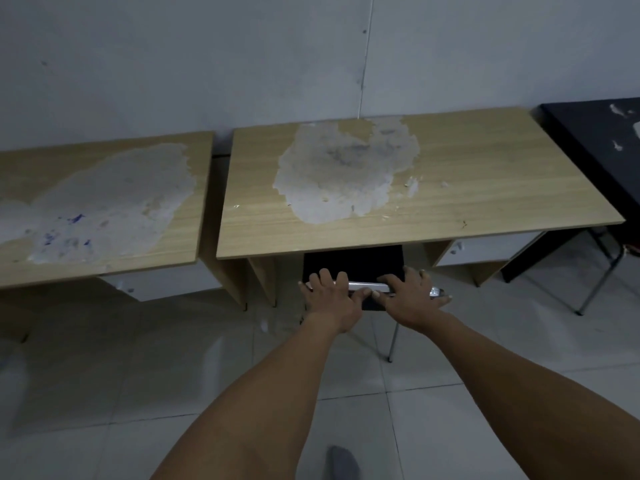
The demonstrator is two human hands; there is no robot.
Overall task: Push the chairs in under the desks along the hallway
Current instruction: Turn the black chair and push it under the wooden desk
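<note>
A: What is seen nearest the camera?

B: Two bare forearms are stretched forward over the tiled floor (104,358). The left hand (330,299) and the right hand (412,294) are both closed over the chrome top rail (369,286) of a black chair (353,265), fingers curled across it, thumbs underneath.

A: And where is the chair placed?

B: Its back is held just at the front edge of the middle tabletop (485,188), between the desk's side panels. The seat appears to be already under the desk, though that part is dark and cannot be confirmed. One thin chair leg (393,342) is left showing on the floor.

A: Which step is in hand?

B: The push is judged to be nearly finished for this chair. A short, straight shove is called for next, kept square so the panels are not struck, then both hands are to be let go.

A: Beyond that?

B: A worn left tabletop (104,209) and a black table (595,140) are set against the wall (207,64); other chairs are not visible there.
</note>
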